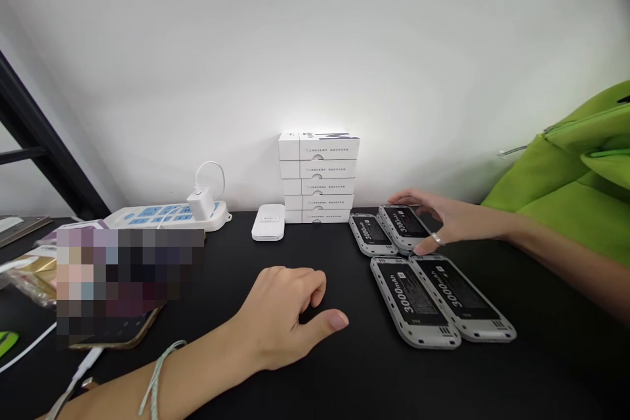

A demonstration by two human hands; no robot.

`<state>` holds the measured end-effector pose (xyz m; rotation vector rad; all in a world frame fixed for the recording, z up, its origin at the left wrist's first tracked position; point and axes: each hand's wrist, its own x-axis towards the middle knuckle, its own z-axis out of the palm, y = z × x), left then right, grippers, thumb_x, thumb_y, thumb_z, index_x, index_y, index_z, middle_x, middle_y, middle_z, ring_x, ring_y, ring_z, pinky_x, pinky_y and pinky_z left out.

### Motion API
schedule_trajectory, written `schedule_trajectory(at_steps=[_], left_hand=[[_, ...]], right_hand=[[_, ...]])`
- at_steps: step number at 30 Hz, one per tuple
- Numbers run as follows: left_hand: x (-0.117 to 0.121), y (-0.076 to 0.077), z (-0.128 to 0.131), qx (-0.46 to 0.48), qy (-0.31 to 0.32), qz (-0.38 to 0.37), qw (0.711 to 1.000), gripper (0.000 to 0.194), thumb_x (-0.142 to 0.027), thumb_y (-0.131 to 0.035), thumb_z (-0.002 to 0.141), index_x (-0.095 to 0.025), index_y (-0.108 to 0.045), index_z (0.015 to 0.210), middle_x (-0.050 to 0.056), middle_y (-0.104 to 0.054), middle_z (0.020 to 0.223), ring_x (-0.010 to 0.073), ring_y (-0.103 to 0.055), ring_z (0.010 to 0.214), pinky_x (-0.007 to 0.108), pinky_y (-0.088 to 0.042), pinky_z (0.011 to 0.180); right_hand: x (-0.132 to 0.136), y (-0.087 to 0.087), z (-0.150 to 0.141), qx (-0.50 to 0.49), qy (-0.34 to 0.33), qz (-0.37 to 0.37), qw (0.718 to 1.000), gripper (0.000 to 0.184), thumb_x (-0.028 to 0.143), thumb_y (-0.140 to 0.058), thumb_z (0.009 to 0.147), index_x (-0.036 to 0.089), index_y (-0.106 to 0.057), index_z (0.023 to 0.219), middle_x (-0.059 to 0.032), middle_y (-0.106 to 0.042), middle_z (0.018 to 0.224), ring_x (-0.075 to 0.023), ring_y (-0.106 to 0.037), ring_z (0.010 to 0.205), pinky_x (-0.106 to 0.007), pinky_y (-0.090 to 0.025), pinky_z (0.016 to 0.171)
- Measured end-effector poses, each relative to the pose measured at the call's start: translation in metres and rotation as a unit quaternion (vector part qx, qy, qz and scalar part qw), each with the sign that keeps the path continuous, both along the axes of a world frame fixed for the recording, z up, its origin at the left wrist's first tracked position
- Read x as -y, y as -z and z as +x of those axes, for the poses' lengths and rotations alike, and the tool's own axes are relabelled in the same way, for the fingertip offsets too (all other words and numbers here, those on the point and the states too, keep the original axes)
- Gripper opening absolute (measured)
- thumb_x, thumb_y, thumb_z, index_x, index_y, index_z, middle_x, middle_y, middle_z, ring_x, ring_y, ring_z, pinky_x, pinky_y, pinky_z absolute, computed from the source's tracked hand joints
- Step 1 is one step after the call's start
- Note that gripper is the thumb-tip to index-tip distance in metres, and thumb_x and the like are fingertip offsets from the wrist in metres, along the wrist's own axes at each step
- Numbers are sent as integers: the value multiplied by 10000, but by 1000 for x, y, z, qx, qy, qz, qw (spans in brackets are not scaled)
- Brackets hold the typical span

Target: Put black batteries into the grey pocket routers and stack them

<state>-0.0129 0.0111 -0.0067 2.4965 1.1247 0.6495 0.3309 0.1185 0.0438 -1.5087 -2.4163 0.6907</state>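
Right hand (450,223), fingers (401,195) spread across a flat, grey-rimmed 3000 mAh battery pack (401,226), thumb (420,249) at its near edge, firm contact unclear; three more packs (411,298) lie alongside, toward the rear right of the matte black worktop (315,374). Left hand (280,318), fingers loosely curled, holds nothing. A pixelated patch (128,282) obscures objects near the left edge.

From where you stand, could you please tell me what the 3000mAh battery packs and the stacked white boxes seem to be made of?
The 3000mAh battery packs look like matte grey plastic, from their dull moulded rims, with black printed labels; metal isn't excluded. The stacked white boxes look like printed paperboard, with crisp edges.
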Motion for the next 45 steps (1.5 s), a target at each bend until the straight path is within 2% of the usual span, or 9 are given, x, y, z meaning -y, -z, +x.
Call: schedule_trajectory(at_steps=[6, 11, 14, 18, 21, 24, 29, 35, 45], left_hand=[[0, 1, 0, -3, -2, -2, 1000, 643, -781, -187, 886, -200, -379, 691, -42, -432, 603, 127, -367, 505, 277, -215, 542], [0, 0, 1, -17, -7, -1, 1000, 583, -724, -256, 917, -200, -398, 705, -41, -462, 622, 131, -390, 521, 278, -217, 547], [0, -2, 2, -29, -10, 1, 1000, 538, -679, -326, 928, -197, -412, 705, -46, -460, 620, 126, -389, 522, 276, -219, 547], [2, -5, 3, -40, -20, 6, 999, 481, -616, -385, 936, -196, -432, 708, -52, -445, 602, 120, -381, 513, 271, -230, 546], [4, -8, 4, -47, -22, 7, 999, 467, -599, -389, 938, -195, -443, 708, -49, -452, 597, 122, -388, 510, 270, -240, 544], [5, -11, 4, -56, -26, -3, 998, 448, -579, -399, 938, -197, -452, 711, -43, -467, 601, 132, -422, 521, 274, -261, 545], [7, -13, 6, -38, -35, -2, 999, 482, -666, -611, 782, -205, -478, 824, -14, -560, 757, 188, -533, 670, 333, -403, 654], [7, -14, 6, 15, 67, 7, 998, 939, -640, -833, 540, -254, -372, 1261, 66, -522, 1220, 284, -538, 1075, 470, -425, 988], [0, -1, 0, 63, 21, -25, 997, 918, -535, -834, 535, -243, -309, 1229, 79, -494, 1119, 297, -568, 982, 478, -526, 826]], right_hand=[[8, -4, -13, 62, -33, 6, 998, 836, 571, -713, 701, 300, -402, 1429, -66, -424, 1518, -411, -382, 1371, -529, -366, 1108], [39, -19, -55, 43, -47, 147, 987, 691, 592, -611, 798, 292, -428, 1393, -84, -435, 1497, -381, -313, 1409, -560, -320, 1117], [71, -24, -81, 55, -122, 112, 985, 513, 582, -607, 815, 290, -559, 1235, -74, -519, 1400, -351, -411, 1336, -519, -388, 1069], [99, -7, -80, 120, -142, 72, 980, 667, 630, -748, 644, 287, -605, 1199, -85, -591, 1282, -401, -457, 1276, -586, -351, 1069], [96, 14, -54, 147, -91, 119, 978, 950, 683, -830, 426, 268, -594, 1248, -126, -611, 1235, -486, -445, 1256, -670, -255, 1085], [88, 25, -33, 144, -73, 96, 982, 1033, 683, -836, 402, 317, -534, 1319, -123, -574, 1302, -518, -376, 1303, -686, -231, 1085], [96, 21, -51, 89, -61, 37, 994, 924, 581, -826, 509, 329, -484, 1330, -97, -528, 1315, -462, -431, 1242, -621, -345, 1027], [114, 13, -103, 8, -81, -28, 996, 712, 579, -793, 581, 275, -527, 1167, -54, -501, 1138, -303, -557, 994, -386, -494, 781], [83, 5, -141, -57, -43, -62, 996, 439, 527, -739, 687, 245, -460, 875, -17, -445, 992, -216, -481, 883, -366, -468, 764]])
